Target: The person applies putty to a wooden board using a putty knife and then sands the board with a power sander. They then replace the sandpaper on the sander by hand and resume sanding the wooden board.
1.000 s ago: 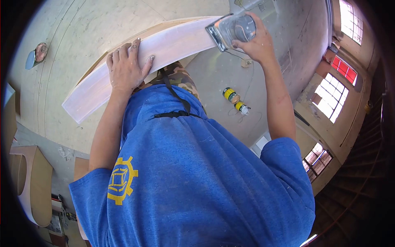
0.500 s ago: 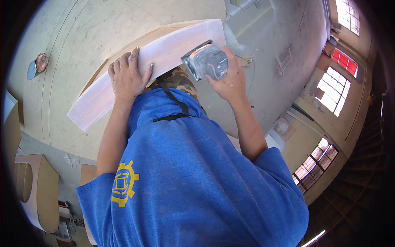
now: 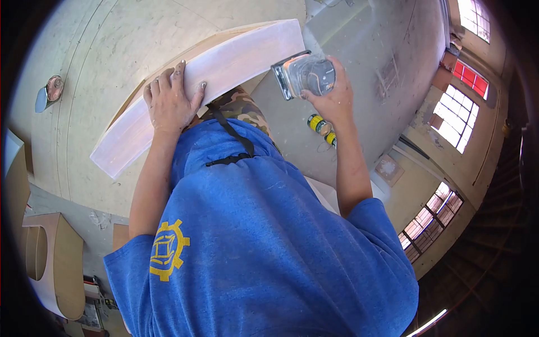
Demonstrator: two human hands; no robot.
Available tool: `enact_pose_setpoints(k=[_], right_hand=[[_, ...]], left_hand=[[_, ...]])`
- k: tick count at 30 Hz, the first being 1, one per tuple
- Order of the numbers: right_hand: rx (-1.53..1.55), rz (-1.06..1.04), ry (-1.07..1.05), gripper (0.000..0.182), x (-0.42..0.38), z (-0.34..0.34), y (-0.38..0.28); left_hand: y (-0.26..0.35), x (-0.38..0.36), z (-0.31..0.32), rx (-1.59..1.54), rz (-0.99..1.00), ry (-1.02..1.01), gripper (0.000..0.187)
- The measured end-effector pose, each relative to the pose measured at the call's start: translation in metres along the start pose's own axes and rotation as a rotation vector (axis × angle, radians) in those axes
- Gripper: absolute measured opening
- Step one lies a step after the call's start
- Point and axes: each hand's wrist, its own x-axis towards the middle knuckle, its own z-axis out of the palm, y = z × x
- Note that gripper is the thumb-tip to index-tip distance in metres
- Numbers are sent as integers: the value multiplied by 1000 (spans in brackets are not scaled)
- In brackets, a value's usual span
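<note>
A long curved panel (image 3: 241,59), pale and whitish on its face, lies on the edge of a big wooden table. My left hand (image 3: 170,104) rests on the panel with its fingers spread, pressing flat and gripping nothing. To the right, my right hand (image 3: 334,95) is wrapped round a power sander (image 3: 309,74) with a dark square pad and a clear grey body. The sander is held in the air beyond the panel's right end, its pad facing left and apart from the panel.
A tin can (image 3: 54,89) stands on the table (image 3: 112,50) at the left. Curved wooden pieces (image 3: 67,258) are at lower left. Yellow-and-black cans (image 3: 319,124) sit on the floor past my right wrist. Barred windows (image 3: 455,118) line the right wall.
My right hand and the sander have moved right, away from the panel, uncovering the yellow-and-black cans. The panel and my left hand have shifted slightly in view.
</note>
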Motion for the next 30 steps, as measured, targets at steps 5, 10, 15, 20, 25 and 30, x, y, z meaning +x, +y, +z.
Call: enact_pose_setpoints(k=[5, 10, 15, 20, 25, 30], right_hand=[[21, 42, -21, 94, 39, -10, 9], [37, -41, -63, 94, 28, -15, 24], [-9, -61, -58, 92, 44, -21, 24], [-51, -101, -141, 91, 41, -33, 20], [-120, -103, -184, 91, 43, -38, 18], [-172, -259, -201, 91, 78, -28, 2]], left_hand=[[1, -1, 0, 15, 2, -6, 68], [7, -3, -1, 28, 10, 15, 67], [5, -1, 0, 19, 3, 10, 67], [11, -2, -1, 5, 18, 37, 67], [18, -2, -7, 3, -3, -5, 67], [3, -3, 1, 23, -4, 37, 65]])
